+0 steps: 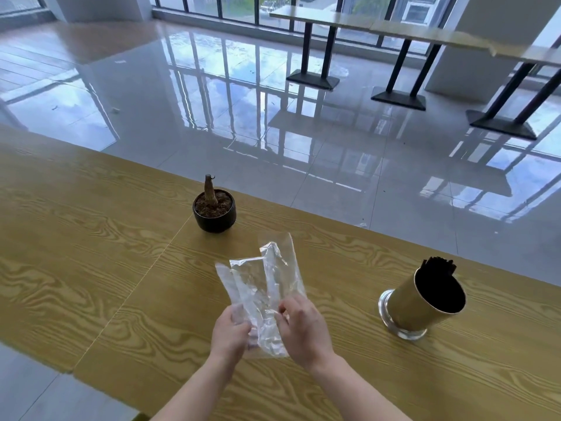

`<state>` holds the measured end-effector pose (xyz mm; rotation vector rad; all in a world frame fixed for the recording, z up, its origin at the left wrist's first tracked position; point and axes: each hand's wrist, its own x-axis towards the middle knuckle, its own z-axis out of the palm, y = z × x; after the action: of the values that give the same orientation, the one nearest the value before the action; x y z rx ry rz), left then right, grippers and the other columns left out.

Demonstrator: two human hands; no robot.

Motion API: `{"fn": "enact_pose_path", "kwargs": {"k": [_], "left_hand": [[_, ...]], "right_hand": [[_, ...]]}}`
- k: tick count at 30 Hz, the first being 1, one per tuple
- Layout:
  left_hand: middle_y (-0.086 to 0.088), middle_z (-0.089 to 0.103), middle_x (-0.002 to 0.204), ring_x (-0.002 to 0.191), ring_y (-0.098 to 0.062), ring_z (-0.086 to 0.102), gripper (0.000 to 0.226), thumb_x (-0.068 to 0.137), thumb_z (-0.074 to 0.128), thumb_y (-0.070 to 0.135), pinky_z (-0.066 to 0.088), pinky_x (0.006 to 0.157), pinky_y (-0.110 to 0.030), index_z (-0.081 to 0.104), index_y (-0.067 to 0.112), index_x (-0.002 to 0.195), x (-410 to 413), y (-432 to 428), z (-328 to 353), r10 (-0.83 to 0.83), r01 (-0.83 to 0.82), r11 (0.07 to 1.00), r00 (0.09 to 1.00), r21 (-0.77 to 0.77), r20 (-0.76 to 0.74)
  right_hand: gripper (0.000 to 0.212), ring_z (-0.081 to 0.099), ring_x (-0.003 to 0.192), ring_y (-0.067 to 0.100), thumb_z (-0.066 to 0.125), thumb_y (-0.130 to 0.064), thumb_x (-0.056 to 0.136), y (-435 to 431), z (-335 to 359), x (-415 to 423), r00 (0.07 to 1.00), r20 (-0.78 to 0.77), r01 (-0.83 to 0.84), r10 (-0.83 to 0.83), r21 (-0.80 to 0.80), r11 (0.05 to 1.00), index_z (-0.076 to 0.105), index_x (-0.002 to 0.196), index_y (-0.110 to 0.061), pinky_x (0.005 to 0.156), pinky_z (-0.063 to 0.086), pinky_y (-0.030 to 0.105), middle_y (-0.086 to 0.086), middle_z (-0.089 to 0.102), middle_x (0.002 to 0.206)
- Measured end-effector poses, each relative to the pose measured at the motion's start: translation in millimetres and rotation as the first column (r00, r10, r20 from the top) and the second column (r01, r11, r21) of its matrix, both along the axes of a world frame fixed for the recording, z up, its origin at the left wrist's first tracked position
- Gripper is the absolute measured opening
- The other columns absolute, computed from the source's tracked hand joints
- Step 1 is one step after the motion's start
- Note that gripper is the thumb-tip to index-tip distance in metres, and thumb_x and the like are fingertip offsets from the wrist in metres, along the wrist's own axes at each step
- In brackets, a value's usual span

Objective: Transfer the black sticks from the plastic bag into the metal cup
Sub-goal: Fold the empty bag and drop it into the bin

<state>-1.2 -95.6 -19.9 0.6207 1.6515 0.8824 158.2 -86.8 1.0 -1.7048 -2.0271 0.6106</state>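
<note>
A clear plastic bag (264, 281) is held above the wooden table (91, 238), crumpled and with no sticks visible inside. My left hand (229, 332) grips its lower left edge. My right hand (303, 326) pinches its lower right side. To the right stands a gold-toned metal cup (422, 302) on a silvery base. A bundle of black sticks (438, 265) pokes out of the cup's far rim.
A small black pot (215, 212) with soil and a bare stump stands near the table's far edge, behind the bag. Beyond the table lies a glossy tiled floor with other tables (394, 28) on black pedestal legs by the windows.
</note>
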Motion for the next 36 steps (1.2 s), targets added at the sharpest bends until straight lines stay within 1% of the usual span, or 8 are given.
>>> {"fn": "enact_pose_path", "kwargs": {"k": [2, 5, 10, 15, 18, 24, 31, 36], "left_hand": [[-0.020, 0.060, 0.084, 0.063, -0.029, 0.055, 0.016, 0.095, 0.049, 0.011, 0.050, 0.053, -0.038, 0.060, -0.001, 0.099, 1.4, -2.5, 2.0, -0.001, 0.000, 1.000, 0.990, 0.008, 0.138], [-0.017, 0.061, 0.073, 0.053, -0.024, 0.056, 0.030, 0.098, 0.060, 0.036, 0.047, 0.050, -0.034, 0.067, 0.007, 0.091, -1.2, -4.8, 4.6, 0.051, -0.047, 0.999, 0.957, -0.022, 0.286], [-0.013, 0.072, 0.072, 0.056, -0.022, 0.064, 0.023, 0.085, 0.069, -0.004, 0.051, 0.044, -0.029, 0.065, 0.015, 0.098, -10.8, -6.8, -2.2, 0.168, -0.156, 0.983, 0.977, -0.095, 0.130], [-0.014, 0.078, 0.077, 0.062, -0.028, 0.074, 0.033, 0.089, 0.057, -0.010, 0.055, 0.059, -0.039, 0.065, 0.016, 0.108, -30.7, -3.1, -7.4, 0.116, -0.112, 0.988, 0.993, -0.110, 0.031], [-0.017, 0.077, 0.079, 0.063, -0.030, 0.075, 0.035, 0.091, 0.053, -0.010, 0.052, 0.062, -0.040, 0.063, 0.016, 0.113, -37.2, 0.6, -10.8, 0.107, -0.102, 0.985, 0.994, -0.142, 0.029], [-0.012, 0.074, 0.086, 0.068, -0.029, 0.072, 0.028, 0.089, 0.073, 0.034, 0.053, 0.054, -0.037, 0.065, 0.011, 0.103, -37.0, -4.4, -6.5, 0.063, -0.047, 0.988, 0.992, -0.147, 0.112], [-0.020, 0.077, 0.082, 0.063, -0.030, 0.074, 0.020, 0.086, 0.065, -0.008, 0.049, 0.051, -0.030, 0.065, 0.006, 0.101, -47.7, -16.0, -14.8, 0.014, -0.007, 0.986, 0.999, -0.169, 0.042], [-0.022, 0.077, 0.081, 0.061, -0.031, 0.072, 0.042, 0.085, 0.048, -0.021, 0.049, 0.041, -0.026, 0.065, 0.012, 0.104, -67.6, -6.5, -10.9, -0.031, 0.040, 0.976, 0.998, -0.213, 0.048]], "right_hand": [[0.017, 0.055, 0.103, 0.018, 0.055, -0.033, 0.096, -0.3, -5.8, -11.2, 0.998, 0.036, -0.057, 0.059, -0.049, 0.997, 0.064, 0.099, -0.019, 0.088, 0.046, 0.031, -0.003, 0.062, 0.108], [0.026, 0.053, 0.112, 0.019, 0.051, -0.040, 0.096, -6.5, -13.6, -25.7, 0.976, 0.141, -0.153, 0.166, -0.103, 0.983, 0.063, 0.111, -0.022, 0.093, 0.042, 0.031, -0.004, 0.061, 0.119], [0.043, 0.055, 0.119, 0.015, 0.062, -0.047, 0.084, -16.6, -10.4, -23.0, 0.935, -0.078, -0.355, 0.347, -0.160, 0.921, 0.069, 0.118, -0.021, 0.108, 0.036, 0.027, -0.004, 0.065, 0.127], [0.025, 0.063, 0.108, 0.015, 0.070, -0.026, 0.090, 16.0, -7.5, 14.4, 0.981, -0.182, 0.051, -0.066, -0.086, 0.995, 0.072, 0.112, -0.016, 0.095, 0.051, 0.036, 0.000, 0.070, 0.115], [0.040, 0.057, 0.121, 0.020, 0.066, -0.033, 0.093, 40.3, -14.4, 25.7, 0.964, -0.082, 0.206, -0.253, -0.370, 0.906, 0.061, 0.131, -0.019, 0.103, 0.047, 0.038, 0.002, 0.062, 0.132], [0.044, 0.062, 0.114, 0.022, 0.059, -0.045, 0.095, 37.5, -48.3, 9.8, 0.954, 0.064, 0.281, -0.293, -0.535, 0.797, 0.057, 0.130, -0.018, 0.094, 0.049, 0.036, 0.002, 0.067, 0.125], [0.048, 0.064, 0.098, 0.017, 0.064, -0.062, 0.083, 42.2, -46.5, 3.1, 0.975, 0.028, 0.194, -0.221, -0.599, 0.777, 0.056, 0.111, -0.025, 0.082, 0.051, 0.035, -0.008, 0.068, 0.105], [0.036, 0.066, 0.077, 0.020, 0.055, -0.043, 0.100, 70.5, -37.3, 4.5, 0.818, -0.261, 0.200, -0.513, -0.706, 0.679, 0.063, 0.121, -0.015, 0.071, 0.055, 0.038, 0.005, 0.073, 0.104]]}}
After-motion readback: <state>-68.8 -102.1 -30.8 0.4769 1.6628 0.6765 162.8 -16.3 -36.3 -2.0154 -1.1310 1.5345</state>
